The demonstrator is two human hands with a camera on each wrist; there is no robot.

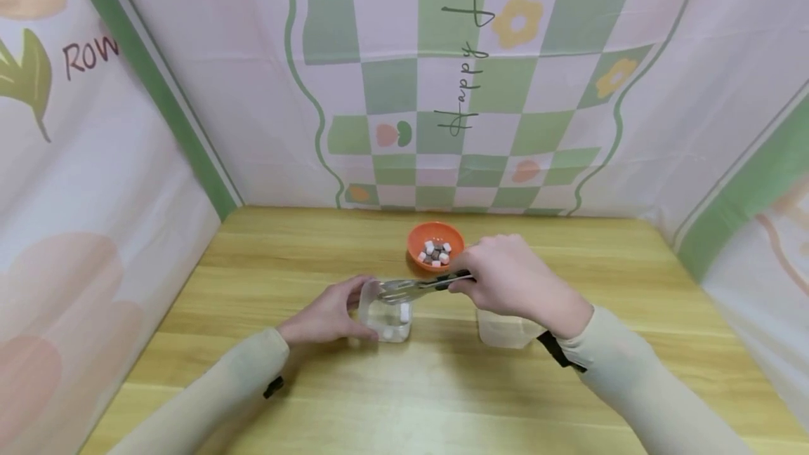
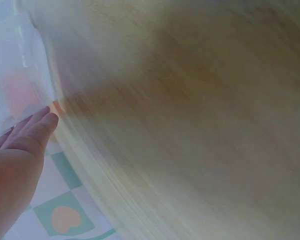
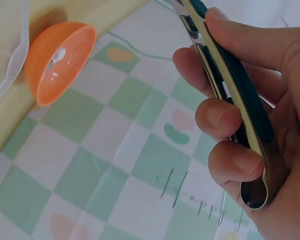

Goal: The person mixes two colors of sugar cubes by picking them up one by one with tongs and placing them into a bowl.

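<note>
- The right hand [image 1: 505,279] grips metal tongs [image 1: 417,288], fingers curled round their handles, tips over a clear glass cup [image 1: 387,316].
- The left hand [image 1: 329,314] cups that glass, fingers relaxed against its side.
- An orange bowl [image 1: 435,245] of cubes sits just behind on the wooden table [image 1: 284,251].
- A second clear cup [image 1: 505,330] stands under the right wrist.

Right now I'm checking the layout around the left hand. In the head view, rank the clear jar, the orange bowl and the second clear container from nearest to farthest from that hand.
1. Clear jar: the left hand touches its left side.
2. Orange bowl: behind the jar, toward the backdrop.
3. Second clear container: to the right, under the right hand.
</note>
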